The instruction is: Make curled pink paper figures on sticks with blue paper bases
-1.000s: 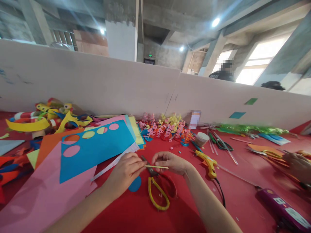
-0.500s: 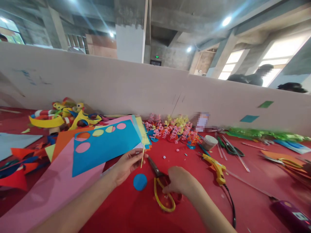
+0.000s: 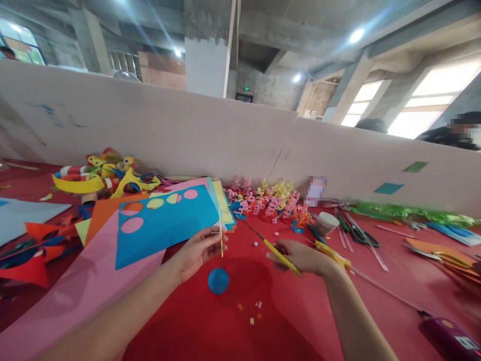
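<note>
My left hand (image 3: pixel 199 250) pinches a thin pale-yellow paper strip (image 3: pixel 221 218), which stands nearly upright between thumb and fingers. Below that hand a blue paper circle (image 3: pixel 218 281) lies flat on the red table. My right hand (image 3: pixel 302 256) grips scissors with yellow handles (image 3: pixel 278 254), raised off the table. Their blades point up and left toward the strip, apart from it. The scissors are seen edge-on, so I cannot tell how far the blades are spread. Small paper scraps (image 3: pixel 252 321) lie on the table nearer to me.
Blue card with round holes (image 3: pixel 180 225) lies on pink sheets (image 3: pixel 93 281) at left. Curled paper pieces (image 3: pixel 266 200) cluster behind my hands. A yellow glue gun (image 3: pixel 334 254) lies partly behind my right wrist. Green-handled scissors (image 3: pixel 363 233) and a white cup (image 3: pixel 326 222) stand at right.
My right hand has lifted the scissors from the table, up and to the right, turning them edge-on. The left hand still holds the strip, now more upright. The view has shifted slightly.
</note>
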The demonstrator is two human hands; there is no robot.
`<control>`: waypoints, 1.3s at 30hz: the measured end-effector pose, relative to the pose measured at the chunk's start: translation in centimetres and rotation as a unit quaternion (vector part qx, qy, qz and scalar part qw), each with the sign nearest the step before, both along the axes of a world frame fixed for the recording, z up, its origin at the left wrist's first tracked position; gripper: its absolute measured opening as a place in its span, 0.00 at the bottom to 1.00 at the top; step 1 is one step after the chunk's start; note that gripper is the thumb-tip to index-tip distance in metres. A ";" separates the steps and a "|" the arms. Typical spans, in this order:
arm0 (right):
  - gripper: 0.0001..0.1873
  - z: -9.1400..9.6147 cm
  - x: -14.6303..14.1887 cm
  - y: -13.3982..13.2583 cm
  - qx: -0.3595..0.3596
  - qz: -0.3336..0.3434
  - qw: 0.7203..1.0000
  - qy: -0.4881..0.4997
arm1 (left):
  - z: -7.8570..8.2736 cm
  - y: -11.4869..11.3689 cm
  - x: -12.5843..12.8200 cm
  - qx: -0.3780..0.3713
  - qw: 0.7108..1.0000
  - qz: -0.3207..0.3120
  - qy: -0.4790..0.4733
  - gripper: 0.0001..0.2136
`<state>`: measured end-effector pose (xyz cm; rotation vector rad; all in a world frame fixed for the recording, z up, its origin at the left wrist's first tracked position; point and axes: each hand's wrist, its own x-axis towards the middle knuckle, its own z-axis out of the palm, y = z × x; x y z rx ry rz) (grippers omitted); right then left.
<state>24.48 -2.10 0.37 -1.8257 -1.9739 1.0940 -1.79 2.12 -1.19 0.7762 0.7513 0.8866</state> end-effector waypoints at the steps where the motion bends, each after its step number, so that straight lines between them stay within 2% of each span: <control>1: 0.21 -0.2 -0.1 0.0 0.016 0.009 0.998 0.066 | 0.0 0.0 0.0 0.000 1.000 -0.002 0.001 0.09; 3: 0.24 -0.6 -0.7 0.0 0.051 0.042 0.983 0.169 | 0.0 0.0 0.0 0.000 1.000 -0.004 -0.001 0.09; 4: 0.25 -0.7 -1.1 0.0 0.065 0.058 0.979 0.186 | 0.0 0.0 -0.1 0.000 1.000 -0.003 -0.003 0.09; 5: 0.25 -0.7 -1.6 0.0 0.077 0.065 0.979 0.175 | 0.0 0.1 -0.1 -0.002 1.000 0.000 -0.007 0.09; 9: 0.25 -0.1 -3.5 0.0 0.113 0.053 0.992 0.020 | 0.0 0.3 -0.1 -0.015 1.000 0.015 -0.017 0.09; 14: 0.27 0.5 -4.8 -0.3 0.097 0.082 0.991 -0.042 | -0.6 0.5 0.0 -0.016 0.999 0.041 -0.004 0.07; 17: 0.28 0.6 -5.2 -0.6 0.099 0.092 0.988 -0.080 | -1.0 0.7 -0.1 0.006 0.999 0.030 0.017 0.10; 24: 0.30 1.4 -5.4 -1.1 0.084 0.090 0.989 -0.079 | -0.9 0.5 -0.4 0.053 0.997 -0.046 0.038 0.13; 31: 0.31 1.7 -5.3 -1.1 0.079 0.109 0.989 -0.057 | -0.9 0.3 -0.3 0.053 0.996 -0.068 0.027 0.11; 39: 0.31 1.2 -5.0 -0.9 0.104 0.131 0.985 -0.043 | -1.1 0.4 -0.3 0.049 0.995 -0.090 0.010 0.13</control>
